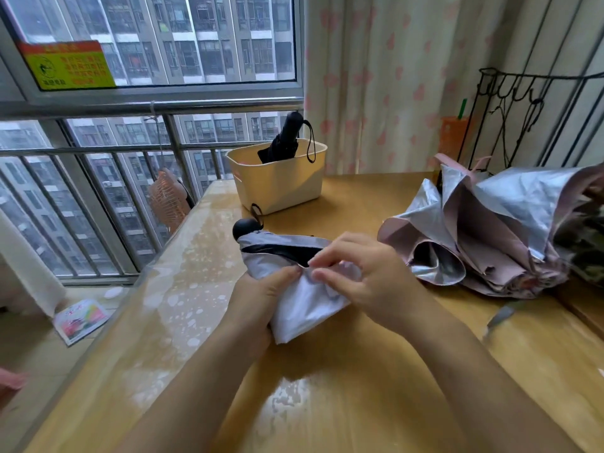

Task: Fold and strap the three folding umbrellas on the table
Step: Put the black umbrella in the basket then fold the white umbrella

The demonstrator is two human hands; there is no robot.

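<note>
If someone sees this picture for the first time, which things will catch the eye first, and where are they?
First come the two hands in the middle: the left hand grips a half-folded white umbrella while the right hand pinches its fabric. To the right, on the table, lies a crumpled pink and silver umbrella, not yet folded. Behind, a black umbrella stands in a cream basket.

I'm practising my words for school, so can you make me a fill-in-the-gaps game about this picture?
The black umbrella stands in the cream ____.
The left hand and right hand hold the white ____.
The pink and silver umbrella lies loose on the wooden ____.
Missing words: basket; umbrella; table.
</note>
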